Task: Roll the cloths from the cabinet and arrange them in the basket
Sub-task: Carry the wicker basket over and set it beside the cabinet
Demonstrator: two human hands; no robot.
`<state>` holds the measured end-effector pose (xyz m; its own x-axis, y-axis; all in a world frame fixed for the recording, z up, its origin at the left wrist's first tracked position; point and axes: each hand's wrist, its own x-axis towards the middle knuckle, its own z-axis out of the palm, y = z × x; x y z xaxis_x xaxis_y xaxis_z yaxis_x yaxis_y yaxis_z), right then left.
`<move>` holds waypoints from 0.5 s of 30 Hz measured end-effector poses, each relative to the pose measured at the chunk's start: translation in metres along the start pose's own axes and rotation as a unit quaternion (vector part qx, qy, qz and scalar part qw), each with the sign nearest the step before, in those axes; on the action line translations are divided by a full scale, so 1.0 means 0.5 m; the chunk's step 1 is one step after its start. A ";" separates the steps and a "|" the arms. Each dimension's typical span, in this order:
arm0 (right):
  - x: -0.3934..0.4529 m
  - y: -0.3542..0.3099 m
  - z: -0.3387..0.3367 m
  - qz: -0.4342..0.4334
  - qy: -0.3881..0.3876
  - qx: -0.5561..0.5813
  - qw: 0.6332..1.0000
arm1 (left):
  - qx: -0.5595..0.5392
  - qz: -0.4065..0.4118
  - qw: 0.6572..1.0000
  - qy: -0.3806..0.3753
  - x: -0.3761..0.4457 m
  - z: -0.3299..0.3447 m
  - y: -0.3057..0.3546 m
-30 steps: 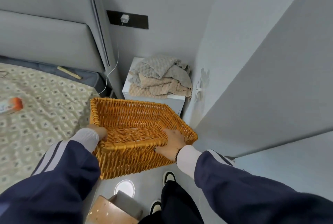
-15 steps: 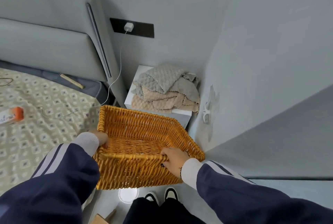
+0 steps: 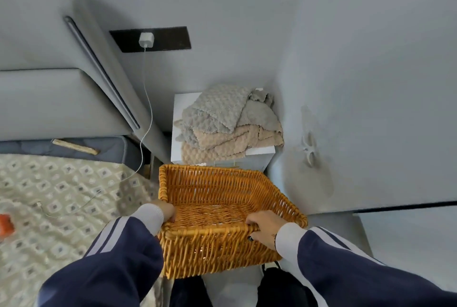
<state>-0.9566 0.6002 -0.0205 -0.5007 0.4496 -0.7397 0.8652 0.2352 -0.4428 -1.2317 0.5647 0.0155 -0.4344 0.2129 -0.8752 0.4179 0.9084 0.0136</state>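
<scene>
Both hands are on the wicker basket (image 3: 222, 210), and the grip is firm. The right hand (image 3: 265, 228) curls over the basket's near rim at its right end, fingers hooked inside, thumb pressing the outer weave. The left hand (image 3: 166, 210) holds the near left corner, fingers wrapped onto the rim, mostly tucked behind the pale cuff. Navy sleeves with pale stripes run back from both wrists.

The basket hangs in the air in front of the person, nothing inside it, its woven floor showing through. Directly beyond the basket's far rim stands the white cabinet (image 3: 259, 156), and on top of it lie the cloths (image 3: 230, 123), a loose heap, grey textured ones above, beige ones underneath, one beige edge drooping over the cabinet's front.

Left of the basket stretches the bed (image 3: 61, 198) with a patterned cover, and a white cable (image 3: 146, 113) trails across it from a white charger (image 3: 146, 39) plugged into a dark wall plate above and behind the basket. An orange object (image 3: 6, 224) lies at the bed's far left, cut off by the frame edge. Grey headboard (image 3: 49, 79) rises behind the bed. Right of the basket a grey wall carries a small pale hook (image 3: 309, 148). No writing or brand mark can be read anywhere.
</scene>
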 end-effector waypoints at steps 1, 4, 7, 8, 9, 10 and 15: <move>0.008 -0.004 0.006 0.008 -0.002 0.000 1.000 | 0.002 0.003 1.000 -0.007 0.015 -0.003 0.002; 0.051 -0.026 0.040 0.045 -0.006 0.020 0.999 | 0.016 0.016 1.000 -0.018 0.083 -0.014 -0.001; 0.084 -0.030 0.072 0.061 0.002 0.036 0.997 | 0.022 0.021 0.999 -0.033 0.134 -0.008 -0.013; 0.098 -0.030 0.084 0.065 0.001 0.038 0.997 | 0.022 0.019 0.999 -0.036 0.153 -0.004 -0.018; 0.113 -0.028 0.097 0.068 -0.001 0.037 0.997 | 0.020 0.015 0.999 -0.040 0.174 0.003 -0.024; 0.123 -0.024 0.107 0.071 -0.002 0.036 0.997 | 0.014 0.014 0.999 -0.043 0.189 0.010 -0.029; 0.199 0.016 0.160 0.079 -0.017 0.044 0.996 | -0.011 -0.001 0.998 -0.059 0.278 0.060 -0.046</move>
<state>-1.0016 0.5780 -0.1381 -0.3598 0.4461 -0.8194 0.9287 0.0867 -0.3606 -1.2780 0.5624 -0.1210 -0.3372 0.1682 -0.9263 0.3991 0.9166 0.0211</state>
